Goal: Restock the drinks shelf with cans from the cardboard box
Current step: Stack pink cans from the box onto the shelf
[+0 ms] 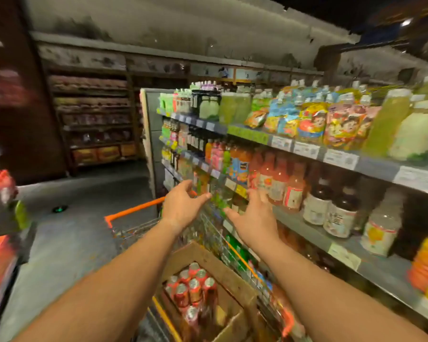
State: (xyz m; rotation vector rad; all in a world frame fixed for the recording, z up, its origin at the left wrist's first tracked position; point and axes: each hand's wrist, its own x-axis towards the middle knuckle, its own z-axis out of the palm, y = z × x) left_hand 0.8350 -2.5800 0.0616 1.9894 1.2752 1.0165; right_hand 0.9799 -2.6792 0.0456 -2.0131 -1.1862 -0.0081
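Reaching toward the drinks shelf (pixel 307 233) with the left hand (pixel 181 206) and right hand (pixel 255 218) both spread wide and holding nothing, the person is seemingly clearing space, needing next to be dipping into the cardboard box (pixel 232 272) below for cans (pixel 195 287).

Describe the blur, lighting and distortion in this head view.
Head view: dim store lighting with one bright lamp top right; wide-angle bending curves the drinks shelf; heavy motion smear at the left edge; price labels unreadable; both hands, left hand and right hand, and the cans in the cardboard box fairly sharp.
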